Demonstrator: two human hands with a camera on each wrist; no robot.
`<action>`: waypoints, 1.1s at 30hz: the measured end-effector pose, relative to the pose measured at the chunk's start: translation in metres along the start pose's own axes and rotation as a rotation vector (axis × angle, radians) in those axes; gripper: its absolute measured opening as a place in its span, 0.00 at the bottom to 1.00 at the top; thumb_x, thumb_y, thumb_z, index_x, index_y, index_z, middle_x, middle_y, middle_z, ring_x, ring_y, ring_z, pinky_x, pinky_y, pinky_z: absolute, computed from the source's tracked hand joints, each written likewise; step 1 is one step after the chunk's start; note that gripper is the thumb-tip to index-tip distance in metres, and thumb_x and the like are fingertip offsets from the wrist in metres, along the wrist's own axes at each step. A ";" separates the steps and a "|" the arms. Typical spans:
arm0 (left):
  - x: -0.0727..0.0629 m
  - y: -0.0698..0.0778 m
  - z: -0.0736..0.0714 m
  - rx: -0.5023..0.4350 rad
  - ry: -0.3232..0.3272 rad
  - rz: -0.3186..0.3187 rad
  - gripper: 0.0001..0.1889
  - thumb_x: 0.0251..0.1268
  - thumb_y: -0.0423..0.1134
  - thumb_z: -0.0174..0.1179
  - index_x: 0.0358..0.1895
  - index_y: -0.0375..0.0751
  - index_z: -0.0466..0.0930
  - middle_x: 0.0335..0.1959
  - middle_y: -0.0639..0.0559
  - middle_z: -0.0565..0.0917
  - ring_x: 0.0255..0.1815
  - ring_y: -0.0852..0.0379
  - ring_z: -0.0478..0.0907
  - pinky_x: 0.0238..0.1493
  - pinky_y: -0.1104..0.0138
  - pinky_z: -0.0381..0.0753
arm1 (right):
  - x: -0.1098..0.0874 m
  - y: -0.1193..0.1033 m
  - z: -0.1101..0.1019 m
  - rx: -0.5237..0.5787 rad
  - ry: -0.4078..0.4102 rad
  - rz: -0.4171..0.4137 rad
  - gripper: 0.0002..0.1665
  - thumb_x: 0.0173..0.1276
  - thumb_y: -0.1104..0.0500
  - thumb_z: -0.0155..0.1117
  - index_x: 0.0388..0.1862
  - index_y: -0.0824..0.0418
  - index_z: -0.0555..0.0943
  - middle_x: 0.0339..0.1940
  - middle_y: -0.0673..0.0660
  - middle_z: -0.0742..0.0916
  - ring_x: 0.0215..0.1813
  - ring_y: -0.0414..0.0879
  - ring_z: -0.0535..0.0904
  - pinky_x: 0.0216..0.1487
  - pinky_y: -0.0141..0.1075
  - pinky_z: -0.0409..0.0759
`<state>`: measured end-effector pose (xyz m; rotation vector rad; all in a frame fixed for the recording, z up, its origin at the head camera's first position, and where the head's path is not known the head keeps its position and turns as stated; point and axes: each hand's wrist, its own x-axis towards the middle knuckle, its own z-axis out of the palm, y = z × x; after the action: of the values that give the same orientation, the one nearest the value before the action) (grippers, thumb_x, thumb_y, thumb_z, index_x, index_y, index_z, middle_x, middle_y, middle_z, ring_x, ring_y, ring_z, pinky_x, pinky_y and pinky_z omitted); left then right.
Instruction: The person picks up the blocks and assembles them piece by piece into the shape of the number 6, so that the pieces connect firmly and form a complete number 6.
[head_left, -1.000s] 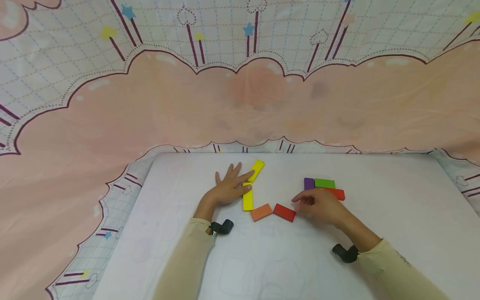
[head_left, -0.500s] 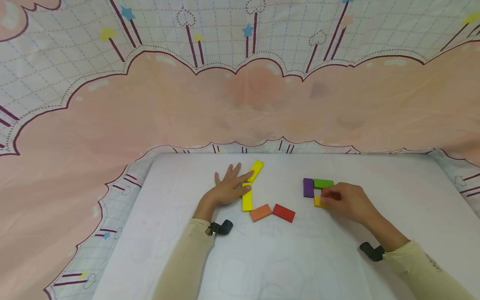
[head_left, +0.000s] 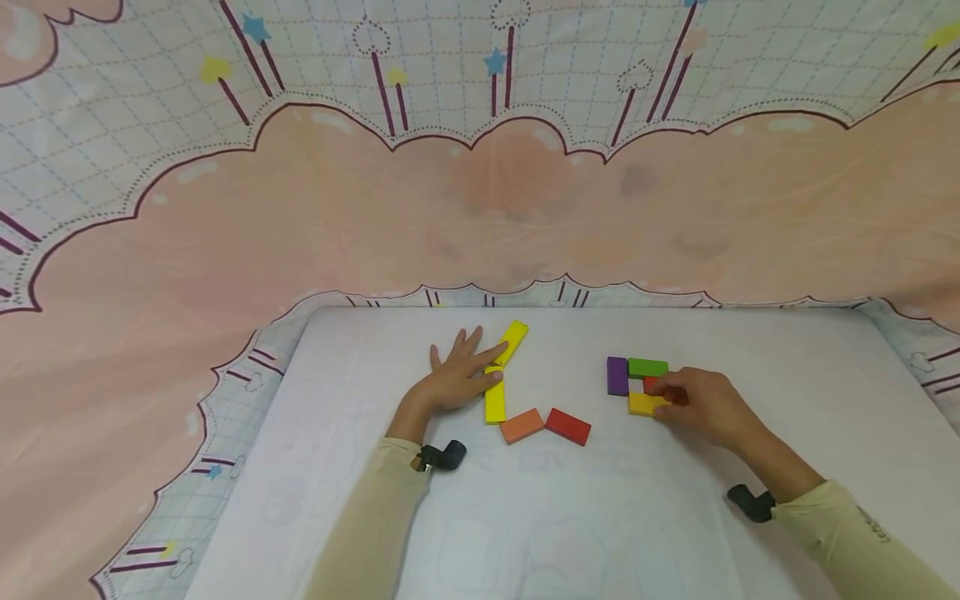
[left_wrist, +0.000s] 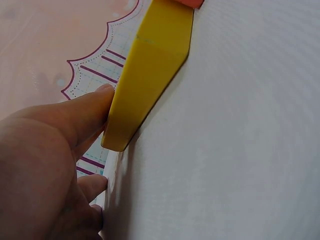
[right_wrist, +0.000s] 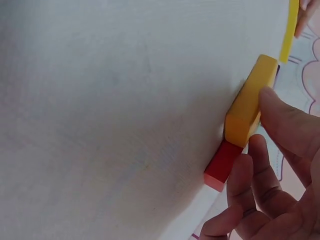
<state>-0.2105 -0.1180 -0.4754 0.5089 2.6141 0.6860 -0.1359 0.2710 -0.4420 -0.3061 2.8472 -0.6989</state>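
My left hand [head_left: 455, 379] lies spread with fingers straight, touching two bright yellow blocks [head_left: 495, 404] that stand end to end. An orange block [head_left: 522, 426] and a red block [head_left: 568, 426] carry on from their near end. To the right, my right hand [head_left: 701, 404] holds a yellow-orange block [right_wrist: 245, 107] at its right part, thumb on its edge and curled fingers by its end. Behind that block lies another red block [right_wrist: 222, 162], partly hidden by the fingers. A purple block [head_left: 617, 377] and a green block [head_left: 648, 367] complete this cluster.
The blocks lie on a white tabletop [head_left: 480, 517] whose far edge meets a pink cloud-patterned cloth [head_left: 360, 217]. Small black cameras sit on the left wrist [head_left: 444, 455] and the right wrist [head_left: 752, 503]. The two block groups stand apart.
My right hand has left the red block in the left group and moved right to the cluster, bringing the yellow-orange block there into view. My left hand stays put.
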 end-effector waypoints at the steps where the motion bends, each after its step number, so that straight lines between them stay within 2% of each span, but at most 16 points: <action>1: 0.000 0.000 0.000 0.000 0.001 0.000 0.31 0.77 0.60 0.50 0.80 0.72 0.55 0.87 0.51 0.36 0.86 0.44 0.24 0.74 0.33 0.15 | 0.001 0.000 0.000 0.000 -0.006 0.000 0.19 0.60 0.59 0.78 0.51 0.58 0.88 0.36 0.52 0.85 0.41 0.48 0.77 0.41 0.36 0.79; 10: 0.002 -0.002 0.002 0.006 0.005 0.001 0.31 0.77 0.60 0.50 0.80 0.72 0.55 0.87 0.51 0.36 0.86 0.44 0.24 0.74 0.32 0.16 | 0.002 -0.001 0.002 -0.006 -0.042 0.005 0.21 0.58 0.58 0.79 0.51 0.59 0.86 0.34 0.51 0.82 0.41 0.48 0.74 0.39 0.35 0.77; 15: 0.002 -0.002 0.002 0.004 0.003 0.003 0.31 0.77 0.60 0.50 0.80 0.72 0.55 0.87 0.51 0.36 0.86 0.44 0.24 0.74 0.32 0.16 | 0.001 -0.003 0.002 0.009 -0.070 0.029 0.19 0.55 0.57 0.82 0.44 0.59 0.85 0.34 0.52 0.82 0.41 0.49 0.75 0.44 0.39 0.80; 19: 0.002 -0.001 0.002 0.000 0.002 0.001 0.31 0.77 0.60 0.50 0.80 0.72 0.55 0.87 0.51 0.36 0.86 0.44 0.24 0.74 0.32 0.15 | -0.001 -0.007 0.002 0.008 -0.090 0.039 0.19 0.55 0.57 0.82 0.41 0.59 0.82 0.33 0.51 0.82 0.40 0.47 0.75 0.43 0.39 0.80; 25: 0.001 0.000 0.001 -0.005 0.002 0.004 0.31 0.77 0.60 0.50 0.80 0.72 0.56 0.87 0.51 0.36 0.86 0.45 0.23 0.74 0.33 0.15 | -0.007 -0.010 0.003 0.005 -0.079 -0.014 0.24 0.54 0.56 0.83 0.47 0.59 0.82 0.32 0.49 0.80 0.39 0.45 0.74 0.38 0.33 0.76; 28: 0.001 -0.001 0.001 -0.006 0.002 0.004 0.31 0.77 0.60 0.50 0.80 0.72 0.56 0.87 0.51 0.36 0.86 0.45 0.23 0.74 0.33 0.15 | -0.009 -0.012 0.003 0.012 -0.084 -0.034 0.20 0.58 0.55 0.80 0.46 0.57 0.83 0.30 0.48 0.80 0.38 0.44 0.73 0.35 0.31 0.74; 33: 0.000 0.000 0.000 -0.010 0.005 0.004 0.31 0.77 0.60 0.50 0.80 0.71 0.56 0.87 0.51 0.37 0.86 0.45 0.24 0.74 0.33 0.15 | -0.012 -0.015 0.002 0.065 -0.142 -0.003 0.15 0.62 0.52 0.77 0.42 0.56 0.82 0.32 0.48 0.81 0.39 0.44 0.75 0.36 0.32 0.76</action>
<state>-0.2099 -0.1180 -0.4757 0.5102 2.6143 0.7017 -0.1213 0.2606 -0.4348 -0.3354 2.6853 -0.7380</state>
